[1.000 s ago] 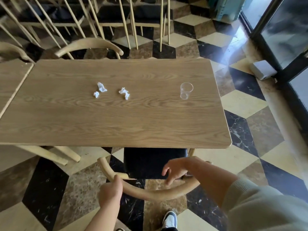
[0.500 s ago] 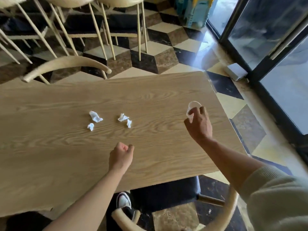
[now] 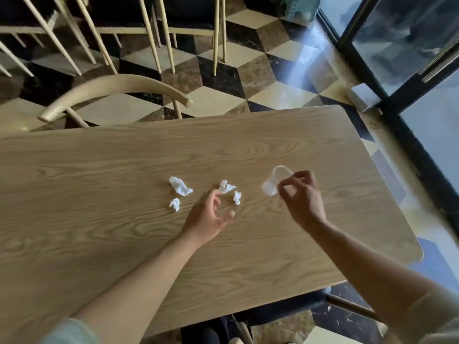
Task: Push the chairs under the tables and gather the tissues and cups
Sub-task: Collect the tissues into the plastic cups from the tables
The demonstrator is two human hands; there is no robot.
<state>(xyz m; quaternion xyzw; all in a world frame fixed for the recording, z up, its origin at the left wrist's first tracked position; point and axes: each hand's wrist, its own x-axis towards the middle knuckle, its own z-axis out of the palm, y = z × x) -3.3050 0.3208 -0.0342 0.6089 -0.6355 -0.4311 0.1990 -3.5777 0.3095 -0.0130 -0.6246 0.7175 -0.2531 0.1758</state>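
Several crumpled white tissues lie mid-table on the wooden table (image 3: 99, 219): a larger one (image 3: 180, 186), a small one (image 3: 175, 204), and two more (image 3: 226, 186) (image 3: 237, 197) to their right. My left hand (image 3: 210, 216) hovers over the table with fingers spread, fingertips touching or almost touching the tissue at its tip. My right hand (image 3: 301, 194) holds a clear plastic cup (image 3: 274, 181) tilted on its side above the table. A dark-seated chair (image 3: 285, 309) sits tucked under the near edge.
A wooden chair back (image 3: 111, 91) curves behind the table's far edge. More chair legs (image 3: 154, 33) stand on the checkered floor beyond. A glass door (image 3: 422, 70) and a white box (image 3: 363, 98) are on the right.
My right hand has lifted the cup and carried it left, tilting it. My left hand has opened from a fist and reached forward to the tissues. The view has shifted closer over the table.
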